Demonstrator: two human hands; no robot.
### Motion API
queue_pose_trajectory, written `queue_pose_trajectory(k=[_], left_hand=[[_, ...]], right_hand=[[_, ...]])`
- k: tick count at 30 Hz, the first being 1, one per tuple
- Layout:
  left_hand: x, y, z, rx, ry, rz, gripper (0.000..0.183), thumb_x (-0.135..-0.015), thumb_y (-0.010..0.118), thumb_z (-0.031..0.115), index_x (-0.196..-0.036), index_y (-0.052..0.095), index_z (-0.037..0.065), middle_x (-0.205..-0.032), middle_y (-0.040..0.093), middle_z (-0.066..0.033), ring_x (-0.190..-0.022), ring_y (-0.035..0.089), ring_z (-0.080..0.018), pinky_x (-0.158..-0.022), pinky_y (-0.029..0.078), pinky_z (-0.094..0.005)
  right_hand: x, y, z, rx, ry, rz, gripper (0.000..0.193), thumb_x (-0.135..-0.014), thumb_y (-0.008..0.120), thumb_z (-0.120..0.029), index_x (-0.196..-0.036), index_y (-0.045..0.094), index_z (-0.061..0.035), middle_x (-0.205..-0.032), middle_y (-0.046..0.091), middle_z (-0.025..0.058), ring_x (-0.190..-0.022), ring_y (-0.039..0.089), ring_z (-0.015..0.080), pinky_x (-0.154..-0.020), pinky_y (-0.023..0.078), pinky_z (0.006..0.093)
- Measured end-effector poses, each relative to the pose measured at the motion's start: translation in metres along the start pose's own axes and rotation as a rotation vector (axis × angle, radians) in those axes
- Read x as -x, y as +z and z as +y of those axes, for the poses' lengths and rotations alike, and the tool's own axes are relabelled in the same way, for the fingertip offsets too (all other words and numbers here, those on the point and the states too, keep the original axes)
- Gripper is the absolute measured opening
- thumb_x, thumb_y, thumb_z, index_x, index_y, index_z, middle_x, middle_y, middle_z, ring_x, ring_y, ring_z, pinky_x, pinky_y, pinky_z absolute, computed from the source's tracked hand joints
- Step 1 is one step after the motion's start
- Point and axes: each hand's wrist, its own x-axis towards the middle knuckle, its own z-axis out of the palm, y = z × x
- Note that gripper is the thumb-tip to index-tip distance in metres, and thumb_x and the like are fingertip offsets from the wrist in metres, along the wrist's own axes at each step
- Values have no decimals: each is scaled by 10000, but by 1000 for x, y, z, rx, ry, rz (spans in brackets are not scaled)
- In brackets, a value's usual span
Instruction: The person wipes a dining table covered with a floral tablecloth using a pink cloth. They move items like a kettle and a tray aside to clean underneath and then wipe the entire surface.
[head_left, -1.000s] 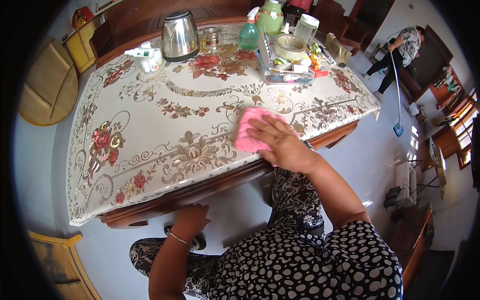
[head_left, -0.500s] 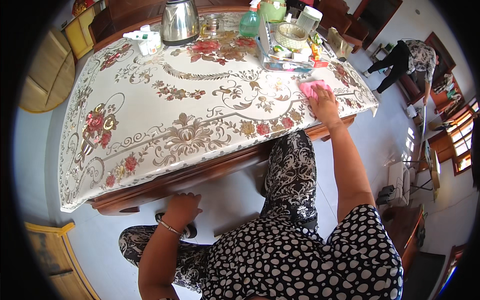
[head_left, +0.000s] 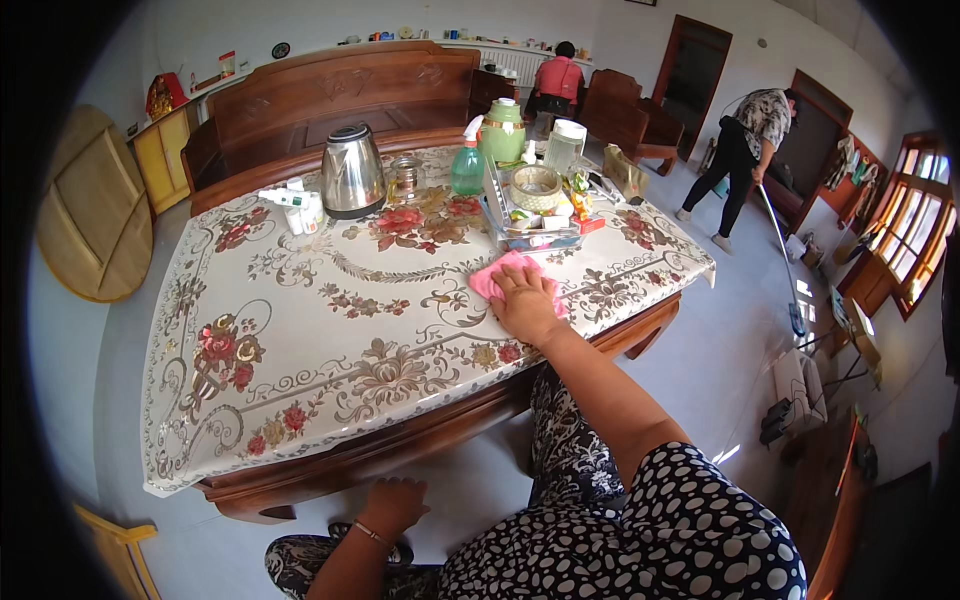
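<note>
A pink cloth (head_left: 500, 275) lies bunched on the floral tablecloth (head_left: 330, 345), just in front of the clear plastic tray (head_left: 535, 240). My right hand (head_left: 527, 305) presses down on it, fingers over the fabric, so the cloth sticks out past the fingertips and beside the thumb. The tablecloth covers a low wooden table (head_left: 380, 445). Below the table's near edge, my left hand (head_left: 395, 505) hangs near my knee, touching nothing that shows. Its fingers are loosely bent and a little apart, with nothing seen in them.
A steel kettle (head_left: 352, 175), a glass jar (head_left: 404, 180), white bottles (head_left: 300, 212), a green spray bottle (head_left: 468, 168) and a green flask (head_left: 503, 130) stand along the far side. Behind is a wooden bench (head_left: 340, 100). A person (head_left: 745, 150) mops at right; another (head_left: 558, 80) sits behind.
My right hand has slid the pink cloth leftward, from the table's right part to in front of the tray. My view has lifted, showing more of the room. The left hand stays below the table edge.
</note>
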Motion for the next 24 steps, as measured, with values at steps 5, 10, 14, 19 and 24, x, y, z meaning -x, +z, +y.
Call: queue_pose_trajectory(k=[5,10,14,19,24], left_hand=[[9,6,3,20,35,53,366,-788,661,382,-1012,593,101,-928,651,-131,-868,639,-318,-740,502,-440],[4,-1,9,8,68,51,352,-751,693,375,-962,607,107,-906,647,-126,-858,637,-304,-739,489,-441],[14,-6,10,8,41,74,359,-723,712,386,-924,620,104,-893,649,-129,-865,634,-293,-740,482,-441],[6,4,6,66,59,154,323,-734,696,344,-905,631,77,-920,654,-135,-878,632,-300,-750,493,-451],[18,7,3,206,-21,275,124,-743,617,192,-803,650,88,-769,659,-122,-757,646,-298,-712,498,-425]], right_hand=[[2,6,-54,-43,-65,-108,519,-879,478,-376,-1341,445,-141,-1468,334,96,-1339,263,402,-1073,183,577],[-12,11,-86,-102,-136,-118,524,-878,478,-359,-1350,439,-135,-1469,325,95,-1355,236,394,-1081,182,565],[-23,12,-135,-148,-229,-127,538,-872,490,-354,-1355,425,-125,-1453,336,113,-1357,230,399,-1090,168,558],[-29,34,-186,-68,-392,-135,549,-896,457,-365,-1392,375,-145,-1459,330,102,-1344,228,400,-1062,170,603],[-35,53,-242,-195,-614,-74,505,-883,496,-364,-1354,434,-191,-1448,362,73,-1337,273,385,-1058,195,581]])
